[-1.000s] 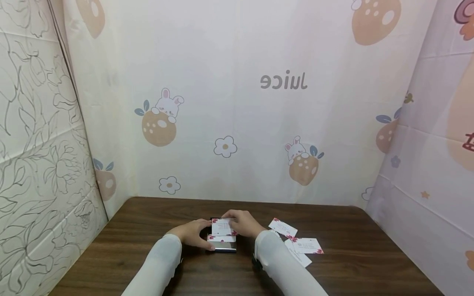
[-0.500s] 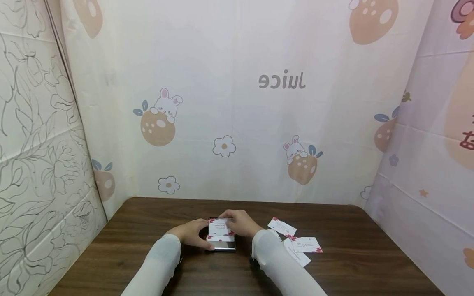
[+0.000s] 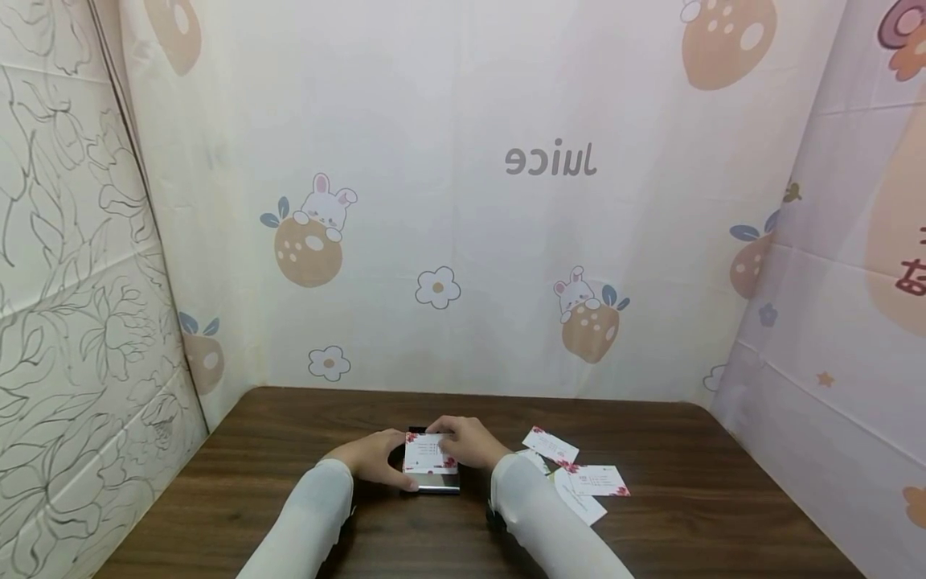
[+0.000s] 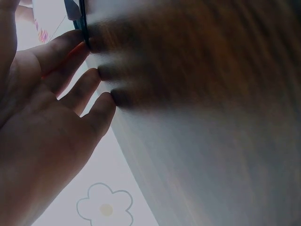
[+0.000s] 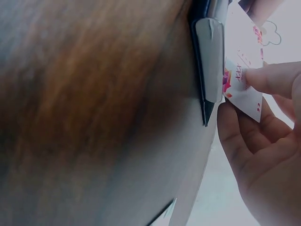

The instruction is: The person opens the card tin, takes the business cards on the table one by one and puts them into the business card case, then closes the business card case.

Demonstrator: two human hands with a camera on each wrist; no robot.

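A flat black-and-silver business card case [image 3: 440, 482] lies on the table, also seen edge-on in the right wrist view [image 5: 210, 61]. On top of it is a white business card [image 3: 425, 454] with red flowers and printed lines. My right hand [image 3: 472, 442] pinches this card [image 5: 242, 77], thumb on its face and fingers beneath. The card tilts off the case at the right side. My left hand [image 3: 372, 458] holds the case from the left, thumb near its front edge and fingers at its far left side. In the left wrist view the fingertips [image 4: 80, 37] touch the case's edge.
Several loose business cards [image 3: 599, 480] overlap on the brown wooden table [image 3: 687, 515], right of my right hand. One card [image 3: 551, 445] lies farther back. Printed fabric walls [image 3: 463, 338] stand behind and on both sides of the table.
The held card has slid slightly toward me over the case, covering the card edge that showed below it. My right hand shifted slightly with it; my left hand stays in place.
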